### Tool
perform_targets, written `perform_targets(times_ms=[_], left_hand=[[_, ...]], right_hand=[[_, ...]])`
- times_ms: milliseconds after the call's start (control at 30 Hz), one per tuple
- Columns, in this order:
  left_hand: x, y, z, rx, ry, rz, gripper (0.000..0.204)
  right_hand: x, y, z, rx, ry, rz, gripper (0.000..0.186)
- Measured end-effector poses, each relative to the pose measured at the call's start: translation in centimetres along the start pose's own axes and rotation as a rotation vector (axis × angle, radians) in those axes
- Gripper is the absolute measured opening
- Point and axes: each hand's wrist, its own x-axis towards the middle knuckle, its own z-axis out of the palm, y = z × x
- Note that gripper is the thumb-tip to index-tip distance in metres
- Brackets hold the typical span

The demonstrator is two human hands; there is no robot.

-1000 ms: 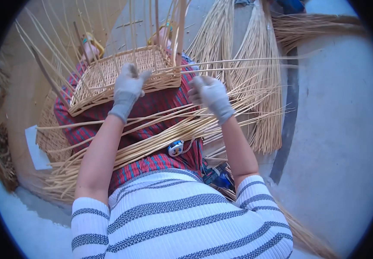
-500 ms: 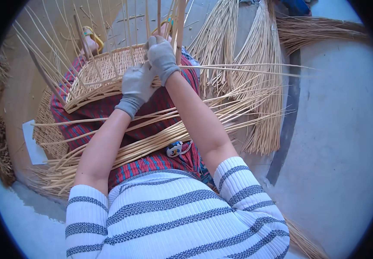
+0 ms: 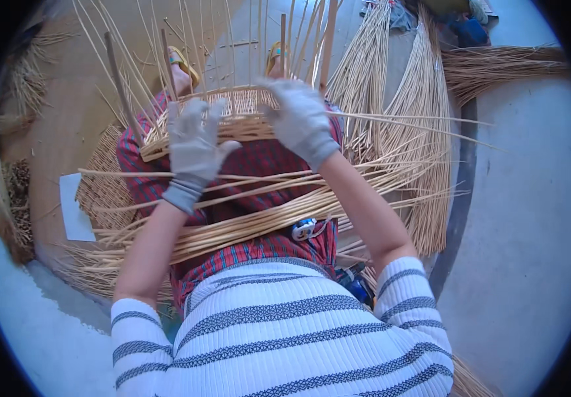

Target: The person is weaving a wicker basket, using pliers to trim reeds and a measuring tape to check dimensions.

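A half-woven wicker basket (image 3: 249, 128) rests on my knees, its thin upright stakes and thicker corner posts rising from the rim. My left hand (image 3: 196, 145), in a grey-white work glove, is at the basket's near left side with fingers spread and thumb out. Over the right part of the near edge is my gloved right hand (image 3: 302, 119), somewhat blurred, its thumb and fingers apart. From beside it, long wicker ends (image 3: 418, 120) stretch out to the right. A bundle of loose wicker rods (image 3: 252, 225) lies across my lap.
A tape measure (image 3: 303, 229) sits on my lap by the rods. Large wicker bundles (image 3: 421, 132) lie at the right, with a darker bundle (image 3: 504, 68) farther back. At the left are a woven wicker piece (image 3: 108, 178) and a white sheet (image 3: 77, 210).
My hands were close together at the basket's right side, fingers closed on the weaving. Now they are apart, the left moved left and opened, the right shifted right. The view has shifted too.
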Motion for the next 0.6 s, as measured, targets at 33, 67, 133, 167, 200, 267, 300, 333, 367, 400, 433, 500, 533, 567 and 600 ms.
perform_targets(times_ms=[33,67,133,167,200,267,300,333,367,400,433,500,533,567,600], left_hand=[[-0.4,-0.9,-0.2,0.068,-0.202,-0.025,0.079],[-0.6,-2.0,-0.1,0.185,-0.376,-0.058,0.075],[-0.5,-3.4,1.6,0.236,-0.341,0.038,0.067],[-0.8,-3.7,2.5,0.307,-0.359,0.138,0.059],[-1.2,-3.9,3.5,0.293,-0.365,0.13,0.059],[-1.8,-4.1,4.9,0.18,-0.519,-0.013,0.047],[-2.1,-4.0,5.4,0.183,-0.493,-0.048,0.035],[-2.4,-3.9,5.6,0.165,-0.484,-0.046,0.035],[-2.6,-3.8,5.8,0.123,-0.509,-0.083,0.031],[-2.7,-3.8,5.7,0.097,-0.474,-0.122,0.027],[-2.9,-3.8,5.7,0.07,-0.426,-0.129,0.021],[-3.3,-3.8,5.6,0.069,-0.473,-0.145,0.021],[-3.4,-3.9,5.7,0.065,-0.419,-0.131,0.021],[-3.6,-4.0,5.8,0.05,-0.35,-0.102,0.013],[-3.8,-4.0,5.9,0.106,-0.348,-0.084,0.014]], right_hand=[[-0.4,-1.1,0.3,-0.238,-0.406,0.02,0.038],[-0.5,-2.0,0.8,-0.204,-0.36,-0.029,0.038],[0.2,-3.2,2.2,-0.327,-0.528,0.139,0.045],[1.2,-3.1,2.9,-0.258,-0.619,0.231,0.058],[1.7,-3.0,3.5,-0.273,-0.61,0.219,0.058],[2.6,-2.7,4.8,-0.415,-0.8,0.443,0.07],[2.9,-2.6,5.4,-0.436,-0.857,0.485,0.074],[3.2,-2.3,5.9,-0.403,-0.925,0.49,0.074],[3.2,-2.3,6.4,-0.438,-0.93,0.517,0.073],[3.2,-2.2,6.7,-0.434,-0.936,0.501,0.073],[3.0,-2.3,6.9,-0.427,-0.905,0.481,0.069],[2.1,-2.8,6.8,-0.451,-0.868,0.472,0.066],[1.5,-3.2,6.6,-0.412,-0.768,0.398,0.064],[0.6,-3.5,6.0,-0.363,-0.692,0.366,0.055],[-0.5,-3.9,5.4,-0.348,-0.564,0.284,0.052]])
